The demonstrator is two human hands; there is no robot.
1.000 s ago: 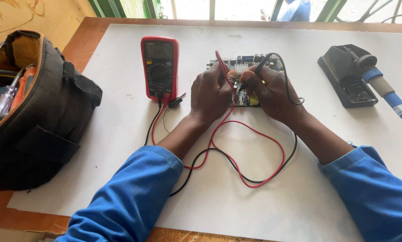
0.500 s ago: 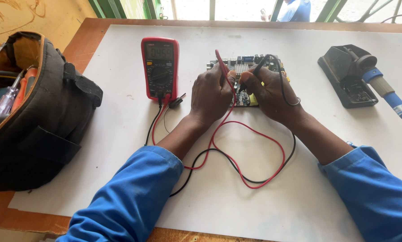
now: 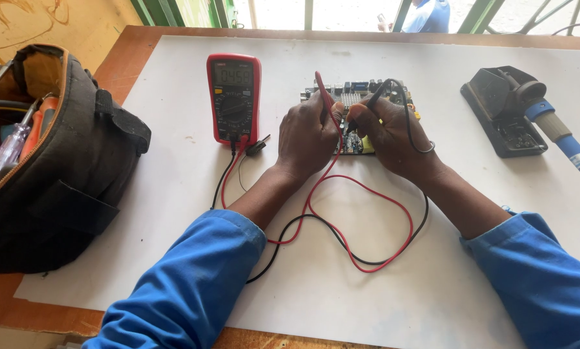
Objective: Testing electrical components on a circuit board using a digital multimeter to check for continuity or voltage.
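A green circuit board (image 3: pixel 353 97) lies on the white sheet (image 3: pixel 341 278), mostly hidden under both hands. My left hand (image 3: pixel 308 137) grips a red test probe (image 3: pixel 323 94) tilted over the board. My right hand (image 3: pixel 388 132) pinches a black test probe (image 3: pixel 375 95), its tip down on the board close to the red one. Red and black leads (image 3: pixel 361 249) loop across the sheet back to a red multimeter (image 3: pixel 234 97) lying flat to the left of the board, display lit.
An open black tool bag (image 3: pixel 57 168) with screwdrivers fills the left side. A soldering iron with a blue handle (image 3: pixel 564 139) rests on its black stand (image 3: pixel 503 110) at the right. A person in blue stands beyond the far table edge (image 3: pixel 425 14).
Both hands stay on the board with the probes; only tiny shifts of the fingers and probe tips show.
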